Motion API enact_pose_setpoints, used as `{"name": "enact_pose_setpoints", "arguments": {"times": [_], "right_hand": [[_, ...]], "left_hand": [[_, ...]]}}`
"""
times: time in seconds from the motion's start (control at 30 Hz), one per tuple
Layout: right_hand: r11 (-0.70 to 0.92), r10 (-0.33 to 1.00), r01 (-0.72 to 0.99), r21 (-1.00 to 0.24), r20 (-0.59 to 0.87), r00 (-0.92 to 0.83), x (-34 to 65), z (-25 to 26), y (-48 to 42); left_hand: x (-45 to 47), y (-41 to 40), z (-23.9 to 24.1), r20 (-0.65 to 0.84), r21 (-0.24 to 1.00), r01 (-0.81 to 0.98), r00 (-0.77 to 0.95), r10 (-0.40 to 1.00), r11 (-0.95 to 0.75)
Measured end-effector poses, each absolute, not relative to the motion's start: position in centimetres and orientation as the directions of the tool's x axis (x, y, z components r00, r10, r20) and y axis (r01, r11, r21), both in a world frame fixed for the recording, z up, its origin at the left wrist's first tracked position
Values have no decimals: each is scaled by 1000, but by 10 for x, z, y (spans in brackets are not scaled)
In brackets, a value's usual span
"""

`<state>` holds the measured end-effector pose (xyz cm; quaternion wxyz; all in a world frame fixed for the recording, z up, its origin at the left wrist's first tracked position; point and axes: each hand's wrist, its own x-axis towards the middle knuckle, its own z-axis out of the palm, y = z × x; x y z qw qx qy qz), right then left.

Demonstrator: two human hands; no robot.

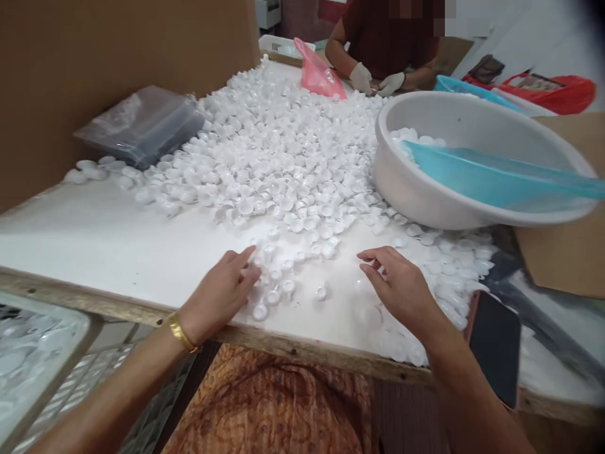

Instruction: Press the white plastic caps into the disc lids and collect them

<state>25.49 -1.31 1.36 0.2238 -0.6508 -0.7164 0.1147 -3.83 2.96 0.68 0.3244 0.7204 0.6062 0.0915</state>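
Observation:
My left hand rests by the table's front edge, its fingers apart beside a loose group of small white plastic caps. Its fingertips are near or touching the closest caps; I cannot tell which. Across a small gap, my right hand hovers over the table with thumb and fingers slightly curled and apart, nothing visible between them. One single cap lies between the two hands. Behind them spreads a large heap of the same white caps. More caps lie under and beside my right hand.
A grey-white basin with a blue scoop stands at right. A phone lies by my right forearm. Plastic-wrapped bags sit at left, near a cardboard wall. A crate is below left. Opposite, a gloved person works.

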Motion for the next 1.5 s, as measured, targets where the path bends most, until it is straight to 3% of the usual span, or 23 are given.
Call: {"name": "enact_pose_setpoints", "arguments": {"times": [0.17,0.33,0.57,0.77,1.0,1.27,1.37,1.5], "right_hand": [[20,1000,945,-326,9,-18,279,11,-45],[49,999,974,-219,10,-48,266,-14,-39],[102,975,911,-401,220,-12,264,-3,-35],[318,946,739,-594,155,-283,178,21,-15],[429,903,726,-538,223,-368,115,5,45],[393,919,756,-523,197,-341,94,-13,71],[383,923,746,-544,188,-336,93,-17,74],[374,925,743,-555,166,-342,95,-16,77]], "left_hand": [[-50,30,1,-241,601,799,191,952,-8],[-31,22,0,-249,656,755,196,948,16],[-44,22,1,-149,711,702,99,984,38],[-57,26,-4,-54,683,728,125,991,-55],[-64,46,-11,40,627,775,69,997,-79],[-69,53,-22,132,716,690,18,991,-108],[-69,52,-25,260,650,722,85,962,-239],[-67,53,-25,338,399,801,324,884,-446]]}}
